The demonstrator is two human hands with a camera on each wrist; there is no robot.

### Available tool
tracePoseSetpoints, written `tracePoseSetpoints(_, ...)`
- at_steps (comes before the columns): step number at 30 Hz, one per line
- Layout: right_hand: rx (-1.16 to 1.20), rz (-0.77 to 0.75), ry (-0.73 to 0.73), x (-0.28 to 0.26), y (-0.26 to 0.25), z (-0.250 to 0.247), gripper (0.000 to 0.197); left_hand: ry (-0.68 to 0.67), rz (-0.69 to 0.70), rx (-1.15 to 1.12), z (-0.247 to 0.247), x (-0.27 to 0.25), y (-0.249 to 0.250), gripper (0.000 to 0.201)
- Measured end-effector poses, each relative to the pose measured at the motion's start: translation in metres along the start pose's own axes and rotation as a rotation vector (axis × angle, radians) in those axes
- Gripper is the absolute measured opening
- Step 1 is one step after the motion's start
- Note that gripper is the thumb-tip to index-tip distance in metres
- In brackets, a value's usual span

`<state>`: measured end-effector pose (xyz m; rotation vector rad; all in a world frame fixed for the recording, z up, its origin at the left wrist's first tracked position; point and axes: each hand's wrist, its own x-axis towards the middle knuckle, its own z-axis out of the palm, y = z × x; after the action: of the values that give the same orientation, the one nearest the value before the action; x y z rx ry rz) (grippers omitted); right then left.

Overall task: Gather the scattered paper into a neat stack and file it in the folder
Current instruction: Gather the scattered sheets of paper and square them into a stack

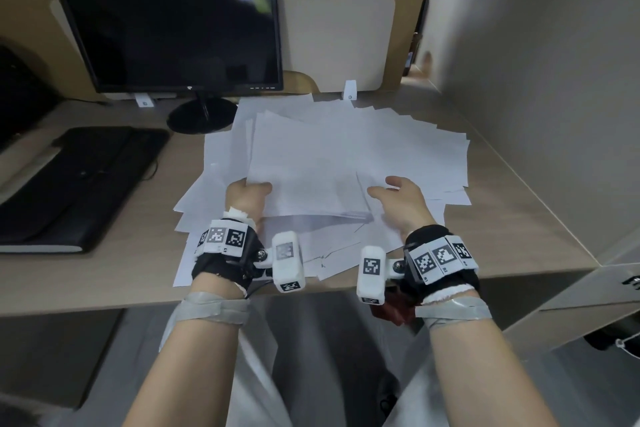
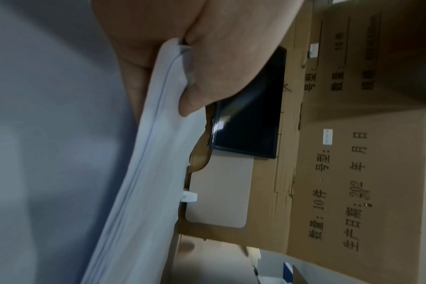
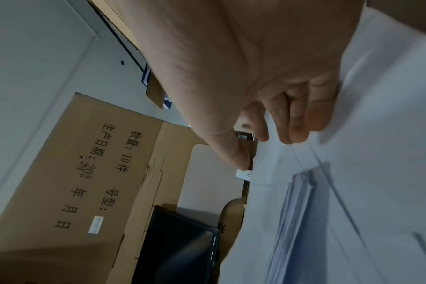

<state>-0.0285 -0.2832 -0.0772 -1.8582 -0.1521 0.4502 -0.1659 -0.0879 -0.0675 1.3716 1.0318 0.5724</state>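
While most loose white paper sheets [image 1: 398, 146] sprawl across the beige desk [image 1: 519, 218], left hand [image 1: 247, 192] pinches a lifted bundle's edge; right hand [image 1: 398, 198], fingers relaxed, probably steadies it. Black folder [image 1: 76, 184] waits leftward.

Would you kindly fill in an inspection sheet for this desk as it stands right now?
Surface: beige desk, mostly covered by paper.
Job's things: loose sheets fanned out unevenly; a bundle lifted at its near edge; black folder shut, to the left.
Clutter: nothing seen.
Grippers: left hand pinches the bundle; right hand open, fingers on the paper.
Cables: one thin black cable beside the folder.
Surroundings: dark monitor, cardboard boxes, partition.
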Motion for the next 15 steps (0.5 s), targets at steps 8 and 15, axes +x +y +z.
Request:
tracePoseSetpoints(8,0.060,0.045,-0.027,-0.028,-0.005,0.018,0.062,0.083,-0.078,-0.054,-0.034,-0.018,-0.013,0.043)
tracePoseSetpoints(15,0.197,0.138,0.042,-0.061,-0.004,0.003,0.026,0.054,-0.023,0.018,-0.035,-0.034,-0.022,0.007)
